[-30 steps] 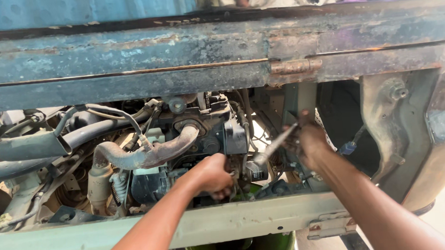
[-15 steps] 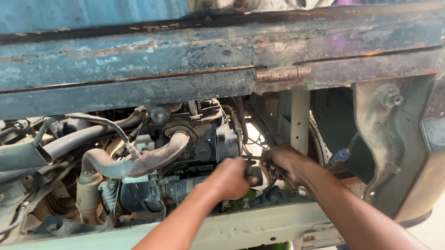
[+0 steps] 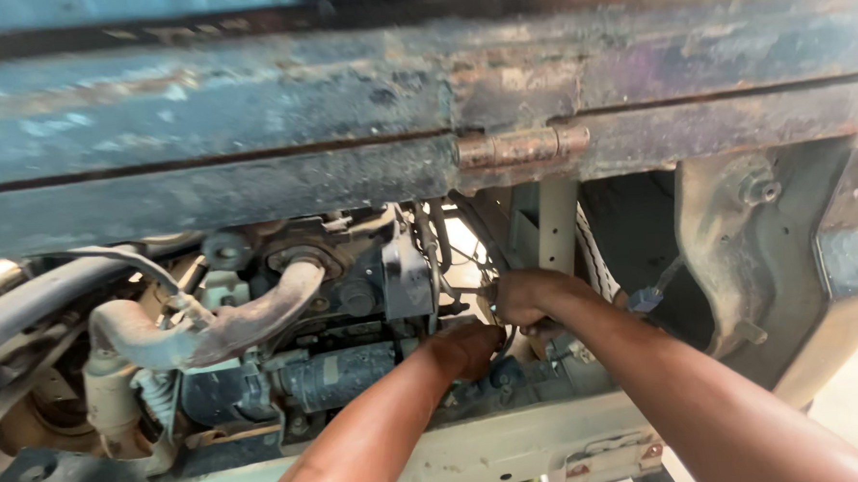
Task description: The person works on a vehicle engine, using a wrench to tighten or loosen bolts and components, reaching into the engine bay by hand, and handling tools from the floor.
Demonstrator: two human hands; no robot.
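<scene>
Both my hands reach into an old vehicle's engine bay, close together at the engine's right side. My left hand (image 3: 468,349) is curled against the dark engine block (image 3: 373,292), next to a grey cylindrical motor (image 3: 343,370); its fingers are hidden. Just above and to the right, my right hand (image 3: 526,297) is bent around wires and thin hoses (image 3: 437,241). What it grips is hidden.
A rusty blue body panel (image 3: 250,123) with a hinge (image 3: 521,148) overhangs the bay. A thick rusty hose (image 3: 211,332) curves at left. A pale cross-member (image 3: 477,453) runs under my arms. A rusted bracket (image 3: 728,247) and a blue connector (image 3: 648,299) are at right.
My right hand, which held a grey metal tool up at the right, has come down and left to meet my left hand. The view has shifted lower and closer.
</scene>
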